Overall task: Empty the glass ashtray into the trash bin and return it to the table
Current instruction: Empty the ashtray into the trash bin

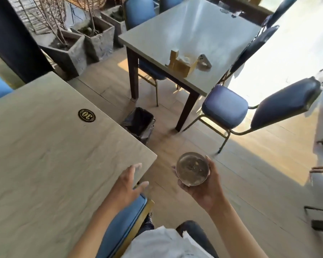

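I have the glass ashtray (192, 168) cupped from below in my right hand (203, 187), fingers wrapped up around its rim and wall, mouth upward, ash and bits lying in the bottom. It hangs over the floor, just off the near right corner of the desk (54, 155). My left hand (129, 185) is open and holds nothing, spread over that same corner.

I judge the ashtray thick, stiff and fairly heavy for its size, smooth enough to slip and sure to break if dropped. The wall is the place to hold. The trash bin (139, 123) stands on the floor by the desk's right edge.
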